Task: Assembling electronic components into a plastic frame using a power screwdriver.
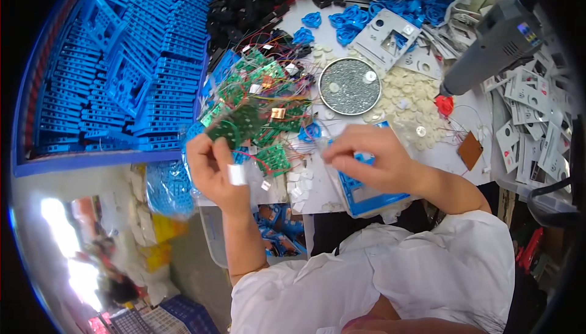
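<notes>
My left hand (210,169) grips a green circuit board (238,125), which is blurred and tilted above a heap of similar boards (256,77) with thin coloured wires. A small white piece (237,174) shows by that hand's wrist side. My right hand (366,154) is closed in a pinch over a blue plastic housing (375,204) lying at the table's near edge. What the right fingertips hold, if anything, cannot be made out. The hand and forearm cover part of the housing.
A purple-blue crate (110,162) of stacked blue housings stands left. A round tin (349,113) of small metal parts sits mid-table, beside cream discs (409,105). A grey electric screwdriver (488,47) hangs at right, near white printed panels (531,102). Small white squares (299,187) lie in front.
</notes>
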Demonstrator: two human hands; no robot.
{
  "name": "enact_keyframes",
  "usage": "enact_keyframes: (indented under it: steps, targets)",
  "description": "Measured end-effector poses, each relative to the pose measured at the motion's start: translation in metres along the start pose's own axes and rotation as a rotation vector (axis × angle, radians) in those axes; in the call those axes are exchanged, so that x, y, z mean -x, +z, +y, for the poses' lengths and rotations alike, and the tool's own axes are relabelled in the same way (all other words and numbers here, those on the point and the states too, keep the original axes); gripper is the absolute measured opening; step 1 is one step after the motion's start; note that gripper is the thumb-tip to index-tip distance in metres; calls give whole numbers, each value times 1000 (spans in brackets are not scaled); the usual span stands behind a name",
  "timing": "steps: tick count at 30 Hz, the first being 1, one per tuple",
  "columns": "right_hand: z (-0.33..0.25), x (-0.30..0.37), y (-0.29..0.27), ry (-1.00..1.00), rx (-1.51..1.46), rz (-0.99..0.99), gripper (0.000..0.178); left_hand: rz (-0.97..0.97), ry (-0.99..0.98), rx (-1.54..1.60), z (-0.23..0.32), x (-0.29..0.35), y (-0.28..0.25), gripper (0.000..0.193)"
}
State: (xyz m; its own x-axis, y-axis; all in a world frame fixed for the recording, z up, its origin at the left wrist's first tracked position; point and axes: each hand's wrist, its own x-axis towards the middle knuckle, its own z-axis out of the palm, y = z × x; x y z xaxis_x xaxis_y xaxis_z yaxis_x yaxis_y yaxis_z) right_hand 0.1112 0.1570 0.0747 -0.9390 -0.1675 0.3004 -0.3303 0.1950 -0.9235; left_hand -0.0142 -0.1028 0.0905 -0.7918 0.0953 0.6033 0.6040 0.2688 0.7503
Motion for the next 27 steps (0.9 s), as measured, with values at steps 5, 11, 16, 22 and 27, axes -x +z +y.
enact_keyframes:
  steps: [5, 11, 16, 22, 27]
  targets:
    - [-2, -18, 1, 196, -456, 65, 27, -277, 396, -206, 28, 27, 32, 15]
    - [12, -1, 15, 337, -961, 85, 20, -454, 460, -121, 48, 54, 35, 30]
    - [5, 7, -1, 480, -910, -67, 18, -214, -260, 419, 35, 72, 35, 44]
    - [4, 6, -10, 469, -835, -186, 26, -706, -755, 897, 26, 80, 13, 33]
    - [23, 25, 7, 231, -483, -13, 24, -381, -810, 1162, 37, 94, 33, 31]
